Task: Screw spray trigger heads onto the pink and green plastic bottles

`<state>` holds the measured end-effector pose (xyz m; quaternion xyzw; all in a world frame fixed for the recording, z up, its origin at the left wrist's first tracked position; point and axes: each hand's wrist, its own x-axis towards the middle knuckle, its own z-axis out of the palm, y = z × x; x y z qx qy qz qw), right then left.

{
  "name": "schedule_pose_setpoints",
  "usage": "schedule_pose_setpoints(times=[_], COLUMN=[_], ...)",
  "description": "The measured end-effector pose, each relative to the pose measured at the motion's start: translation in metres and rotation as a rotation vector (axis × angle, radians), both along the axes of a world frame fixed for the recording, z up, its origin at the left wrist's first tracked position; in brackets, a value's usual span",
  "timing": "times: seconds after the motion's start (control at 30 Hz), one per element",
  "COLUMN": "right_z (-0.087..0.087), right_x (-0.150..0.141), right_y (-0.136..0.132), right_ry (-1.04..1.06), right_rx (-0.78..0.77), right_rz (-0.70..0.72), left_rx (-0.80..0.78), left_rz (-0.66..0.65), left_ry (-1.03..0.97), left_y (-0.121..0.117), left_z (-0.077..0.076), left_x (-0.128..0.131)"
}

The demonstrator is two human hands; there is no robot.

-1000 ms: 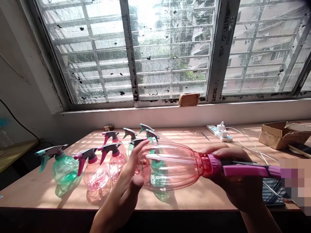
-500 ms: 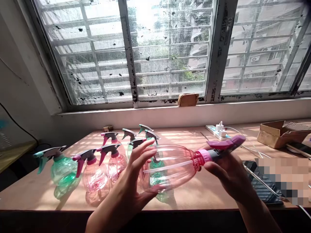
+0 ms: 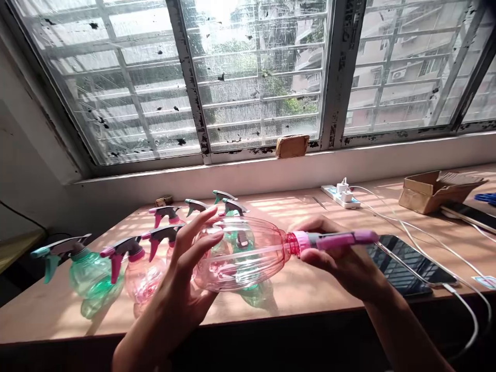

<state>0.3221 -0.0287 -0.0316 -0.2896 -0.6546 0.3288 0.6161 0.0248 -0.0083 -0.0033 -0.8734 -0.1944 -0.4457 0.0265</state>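
A clear pink spray bottle (image 3: 251,258) lies sideways in the air above the table, its base to the left and its pink and grey trigger head (image 3: 344,240) to the right. My left hand (image 3: 189,263) is wrapped round the base end, fingers over the top and thumb beneath. At the neck, my right hand (image 3: 333,263) grips the pink collar (image 3: 302,243) between thumb and fingers. A white dip tube shows through the wall. Behind my left hand stand several spray bottles, among them a green one (image 3: 95,276) and a pink one (image 3: 143,274).
On the wooden table (image 3: 302,315), phones (image 3: 406,263) and white cables lie to the right. Farther back are a power strip (image 3: 341,196) with plugs and an open cardboard box (image 3: 426,194). A brown block (image 3: 292,146) sits on the window sill.
The bottle has rolled, so its trigger now shows edge-on. Both hands have shifted left in view with it, and the camera has turned slightly right.
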Motion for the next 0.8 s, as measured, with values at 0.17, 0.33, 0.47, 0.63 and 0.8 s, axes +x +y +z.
schedule_pose_setpoints(times=[0.17, 0.33, 0.47, 0.63, 0.8], right_z=[-0.001, 0.006, 0.008, -0.002, -0.008], right_x=[-0.005, -0.005, -0.010, -0.015, -0.018], right_y=[0.006, 0.003, 0.005, 0.016, 0.021], right_ry=[0.109, 0.062, 0.167, 0.284, 0.286], right_rx=[-0.080, 0.033, -0.071, -0.101, 0.131], right_rz=[0.063, 0.195, 0.150, 0.223, 0.356], left_rx=[-0.017, -0.111, -0.086, -0.011, -0.236], left_rz=[0.029, 0.021, 0.060, 0.120, 0.158], left_ry=[0.008, -0.052, -0.056, -0.074, -0.123], left_y=[0.004, 0.007, 0.005, 0.008, 0.010], left_z=[0.004, 0.003, 0.004, 0.004, -0.009], left_x=[-0.004, -0.010, -0.005, 0.006, 0.007])
